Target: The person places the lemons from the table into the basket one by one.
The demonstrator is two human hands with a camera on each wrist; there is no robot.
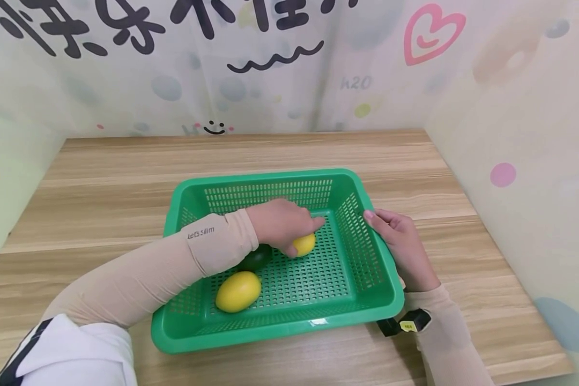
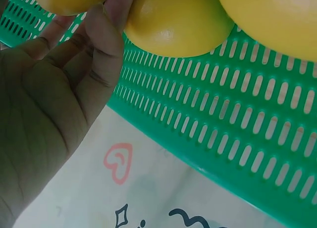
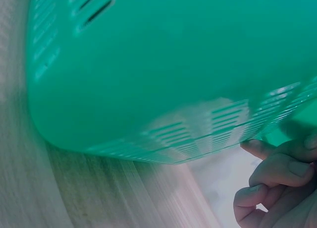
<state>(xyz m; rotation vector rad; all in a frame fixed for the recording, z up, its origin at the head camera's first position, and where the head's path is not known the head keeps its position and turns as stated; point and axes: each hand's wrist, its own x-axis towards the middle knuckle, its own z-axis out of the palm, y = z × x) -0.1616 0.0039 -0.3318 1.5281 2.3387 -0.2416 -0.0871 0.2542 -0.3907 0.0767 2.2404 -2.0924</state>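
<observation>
A green plastic basket [image 1: 280,335] with slotted walls stands on the table. My left hand [image 1: 282,222] reaches down into it, its thumb and fingers around a yellow lemon [image 1: 305,245]. In the left wrist view the fingers curl beside that lemon [image 2: 69,1], with two more yellow fruits, a middle one [image 2: 176,25] and a right one [image 2: 277,20], close by. Under the left forearm lie another lemon [image 1: 238,292] and a dark green fruit [image 1: 257,258], partly covered by the sleeve. My right hand [image 1: 402,244] grips the basket's right rim, thumb on top and fingers outside.
The wood-grain table [image 1: 101,177] extends around the basket on all sides. A printed curtain or wall covering [image 1: 289,96] rises behind it, and a pale wall [image 1: 526,214] borders the right. A black wrist device [image 1: 405,323] sits on the right wrist, near the basket's corner.
</observation>
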